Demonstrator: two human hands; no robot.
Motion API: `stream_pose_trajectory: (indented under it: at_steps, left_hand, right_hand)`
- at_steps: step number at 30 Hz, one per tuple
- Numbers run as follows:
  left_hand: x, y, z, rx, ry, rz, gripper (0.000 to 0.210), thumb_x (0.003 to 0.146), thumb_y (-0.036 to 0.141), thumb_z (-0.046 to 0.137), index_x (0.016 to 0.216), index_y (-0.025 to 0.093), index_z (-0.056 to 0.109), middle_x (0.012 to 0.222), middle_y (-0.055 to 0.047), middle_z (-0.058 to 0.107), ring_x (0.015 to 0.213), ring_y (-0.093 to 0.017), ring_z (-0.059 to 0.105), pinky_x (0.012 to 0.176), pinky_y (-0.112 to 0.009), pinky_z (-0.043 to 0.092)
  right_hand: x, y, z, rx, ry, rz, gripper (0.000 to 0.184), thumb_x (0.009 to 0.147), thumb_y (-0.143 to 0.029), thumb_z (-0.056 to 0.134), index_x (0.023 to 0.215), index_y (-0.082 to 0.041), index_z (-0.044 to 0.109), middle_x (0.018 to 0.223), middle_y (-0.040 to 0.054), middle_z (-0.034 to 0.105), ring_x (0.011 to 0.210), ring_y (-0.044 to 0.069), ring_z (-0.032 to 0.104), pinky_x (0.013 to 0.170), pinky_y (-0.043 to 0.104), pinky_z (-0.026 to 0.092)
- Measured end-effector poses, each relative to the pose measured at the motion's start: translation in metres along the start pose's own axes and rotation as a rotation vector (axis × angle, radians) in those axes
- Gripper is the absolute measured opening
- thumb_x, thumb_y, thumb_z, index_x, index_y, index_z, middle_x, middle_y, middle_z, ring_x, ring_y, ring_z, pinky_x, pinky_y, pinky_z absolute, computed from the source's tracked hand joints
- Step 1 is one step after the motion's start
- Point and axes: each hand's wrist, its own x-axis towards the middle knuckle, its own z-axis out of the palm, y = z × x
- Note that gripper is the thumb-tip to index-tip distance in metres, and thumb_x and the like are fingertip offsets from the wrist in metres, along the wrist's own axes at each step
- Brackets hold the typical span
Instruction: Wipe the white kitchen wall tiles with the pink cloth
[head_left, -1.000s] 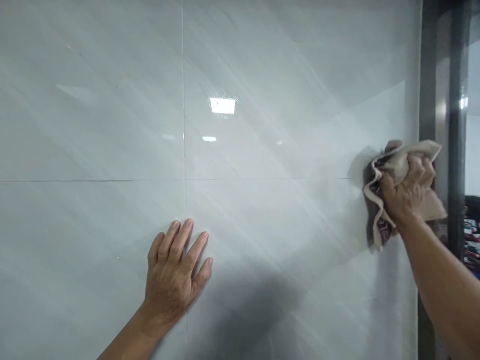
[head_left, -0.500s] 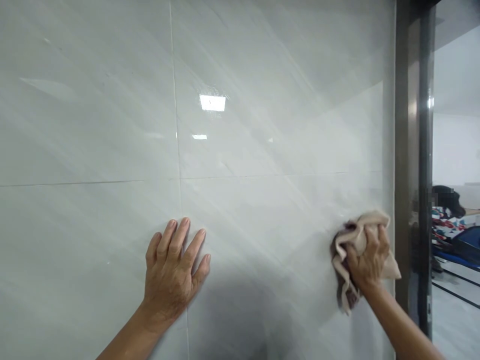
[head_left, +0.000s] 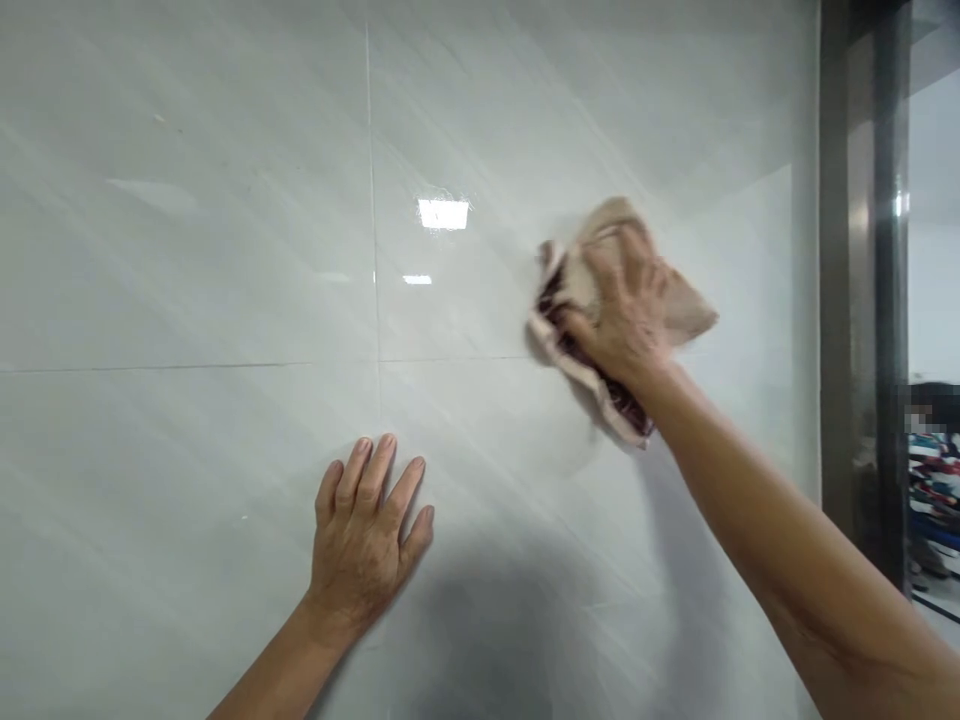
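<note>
A glossy, pale grey tiled wall [head_left: 187,270] with faint diagonal veins fills most of the view. Against it, right of the vertical tile joint, my right hand [head_left: 626,305] presses a beige and dark-maroon cloth [head_left: 686,310]. Its fingers lie over the cloth, which is folded and bunched, with a maroon side showing along the lower left; hand and cloth are slightly blurred. Lower left, my left hand [head_left: 367,530] rests flat on the tiles, fingers spread and holding nothing.
A dark metal door frame [head_left: 862,300] runs down the right side, just past the wall's edge. Through the opening a person [head_left: 934,450] in patterned clothing is partly visible. Ceiling lights reflect in the tiles.
My right hand has swept the cloth up and to the left, from near the door frame to the upper middle of the wall. My left hand stays on the tiles; the view shifts slightly.
</note>
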Motion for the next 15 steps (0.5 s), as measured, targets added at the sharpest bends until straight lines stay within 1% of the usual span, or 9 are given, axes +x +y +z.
stream_pose_trajectory:
  at_steps: [2,4,6,7,8,9,11,13,15]
  left_hand:
    - [0.000,0.000,0.000,0.016,0.010,0.005,0.050,0.095,0.028,0.069,0.143,0.019,0.057,0.156,-0.020,0.051,0.157,-0.035,0.036,0.129,-0.056,0.029]
    - [-0.001,-0.001,0.000,0.035,0.015,0.014,0.048,0.094,0.029,0.070,0.139,0.017,0.059,0.153,-0.022,0.048,0.154,-0.037,0.040,0.128,-0.056,0.031]
    - [-0.001,-0.001,-0.001,0.049,0.005,0.016,0.044,0.094,0.031,0.070,0.134,0.016,0.061,0.147,-0.023,0.047,0.149,-0.037,0.043,0.126,-0.057,0.033]
    - [-0.001,-0.002,-0.002,0.053,-0.003,0.015,0.042,0.094,0.031,0.069,0.132,0.016,0.062,0.145,-0.022,0.047,0.148,-0.037,0.044,0.127,-0.057,0.032]
    - [-0.002,-0.002,-0.003,0.056,-0.009,0.016,0.041,0.094,0.031,0.069,0.132,0.016,0.062,0.142,-0.022,0.047,0.147,-0.036,0.044,0.127,-0.057,0.031]
    - [-0.001,-0.002,-0.003,0.060,-0.012,0.019,0.041,0.094,0.030,0.068,0.133,0.016,0.061,0.141,-0.021,0.047,0.148,-0.036,0.043,0.128,-0.057,0.030]
    - [-0.001,-0.003,-0.004,0.066,-0.010,0.031,0.043,0.095,0.027,0.068,0.135,0.016,0.060,0.140,-0.020,0.048,0.151,-0.037,0.041,0.128,-0.056,0.030]
    - [0.000,-0.003,-0.004,0.073,-0.011,0.035,0.045,0.094,0.026,0.069,0.137,0.017,0.059,0.139,-0.020,0.048,0.152,-0.038,0.039,0.128,-0.056,0.031]
    - [0.000,-0.003,-0.004,0.076,-0.016,0.032,0.045,0.094,0.026,0.069,0.137,0.017,0.059,0.139,-0.019,0.048,0.152,-0.038,0.041,0.127,-0.056,0.032]
  right_hand:
    - [-0.006,-0.056,0.006,0.012,-0.089,-0.215,0.080,0.091,-0.061,0.064,0.159,-0.031,0.037,0.174,0.0090,0.013,0.160,0.044,0.009,0.127,0.075,0.012]
    - [-0.015,-0.102,0.011,0.043,-0.154,-0.501,0.081,0.090,-0.063,0.067,0.159,-0.033,0.038,0.174,0.0081,0.015,0.160,0.044,0.011,0.129,0.075,0.008]
    - [-0.018,-0.134,0.014,0.073,-0.201,-0.800,0.080,0.091,-0.065,0.068,0.158,-0.030,0.042,0.174,0.0096,0.019,0.161,0.043,0.013,0.130,0.072,0.011]
    - [-0.014,-0.143,0.016,0.090,-0.208,-0.900,0.079,0.092,-0.067,0.067,0.157,-0.027,0.044,0.174,0.0107,0.021,0.161,0.043,0.014,0.130,0.071,0.013]
    - [-0.007,-0.149,0.018,0.110,-0.205,-0.946,0.077,0.094,-0.068,0.065,0.155,-0.025,0.047,0.173,0.0112,0.023,0.161,0.042,0.015,0.131,0.069,0.015]
    - [0.004,-0.150,0.019,0.134,-0.190,-0.939,0.074,0.095,-0.068,0.062,0.154,-0.025,0.049,0.172,0.0105,0.026,0.161,0.042,0.017,0.131,0.068,0.016]
    - [0.034,-0.140,0.018,0.174,-0.129,-0.821,0.066,0.098,-0.063,0.060,0.153,-0.028,0.052,0.171,0.0055,0.030,0.160,0.039,0.020,0.132,0.067,0.013]
    - [0.065,-0.113,0.014,0.162,-0.073,-0.629,0.060,0.099,-0.049,0.062,0.155,-0.030,0.050,0.172,0.0014,0.029,0.161,0.037,0.019,0.132,0.066,0.008]
    - [0.091,-0.072,0.006,0.113,-0.039,-0.405,0.064,0.098,-0.045,0.058,0.158,-0.026,0.046,0.173,0.0025,0.025,0.161,0.036,0.017,0.129,0.065,0.008]
